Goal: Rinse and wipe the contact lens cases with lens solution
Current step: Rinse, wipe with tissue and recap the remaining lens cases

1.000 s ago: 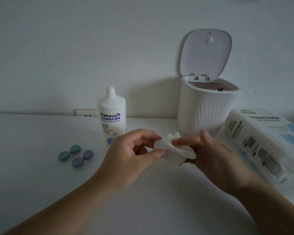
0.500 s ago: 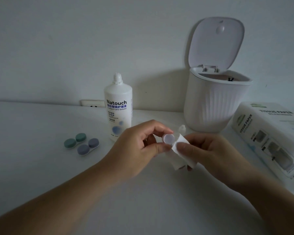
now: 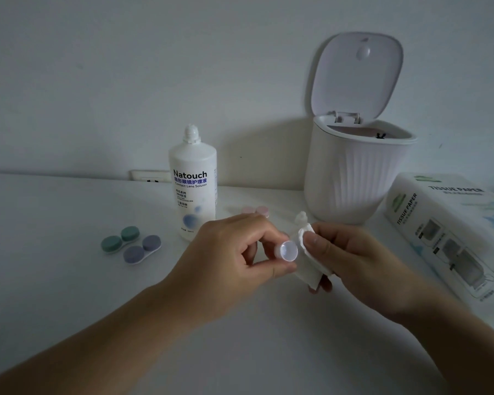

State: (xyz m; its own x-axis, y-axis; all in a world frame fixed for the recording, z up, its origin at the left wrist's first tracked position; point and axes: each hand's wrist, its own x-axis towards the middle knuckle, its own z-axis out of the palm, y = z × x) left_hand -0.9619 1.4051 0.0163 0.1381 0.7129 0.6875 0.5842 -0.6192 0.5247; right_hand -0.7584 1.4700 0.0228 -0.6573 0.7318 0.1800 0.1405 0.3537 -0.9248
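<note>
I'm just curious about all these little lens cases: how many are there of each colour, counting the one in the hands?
Green case: 1
Purple case: 1
Pink case, partly hidden behind the left hand: 1
Clear piece held by the left hand, beside the right hand's tissue: 1
Total: 4

white ribbed bin: lid up, at the wall | wall socket: behind counter edge | all on white counter
</note>
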